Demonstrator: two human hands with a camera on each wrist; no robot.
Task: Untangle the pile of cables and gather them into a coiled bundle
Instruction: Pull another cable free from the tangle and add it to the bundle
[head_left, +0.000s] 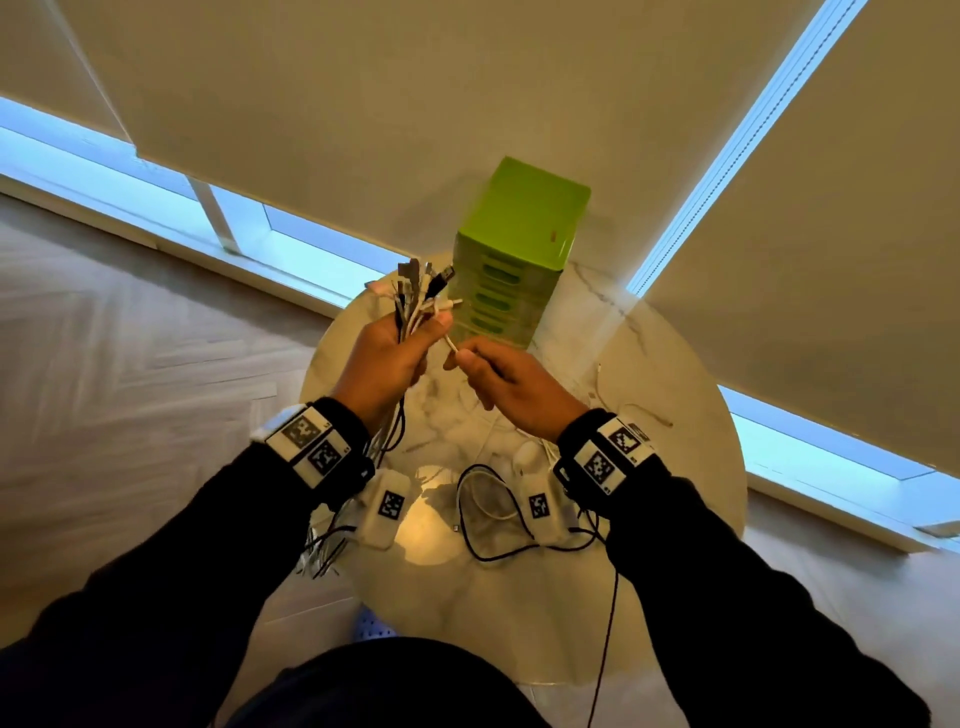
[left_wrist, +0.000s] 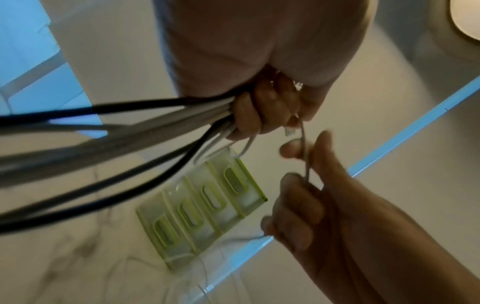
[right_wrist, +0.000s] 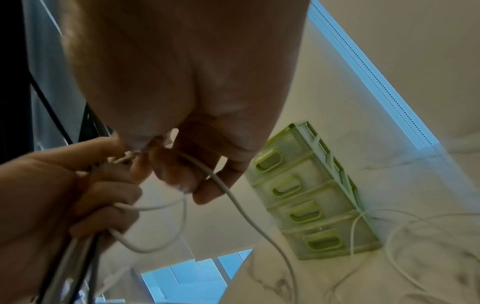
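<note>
White and black cables (head_left: 415, 306) are standing bunched in the left hand (head_left: 387, 358), whose fingers are curling tightly round them above the round marble table (head_left: 649, 364); the plug ends are fanning out above the fist, while the long tails are hanging down past the wrist and over the table's near-left edge. The right hand (head_left: 511, 382) is sitting just beside the left, pinching a single white cable (head_left: 451, 344) between thumb and forefinger, its other fingers loosely curled beneath. In the right wrist view that white cable (right_wrist: 249, 214) is running down from the pinch toward the tabletop. More loose cables (head_left: 493, 512), black and white, are lying in loops on the table near the person's wrists. A green drawer unit (head_left: 511, 260) is standing upright at the far side of the table, behind both hands.
</note>
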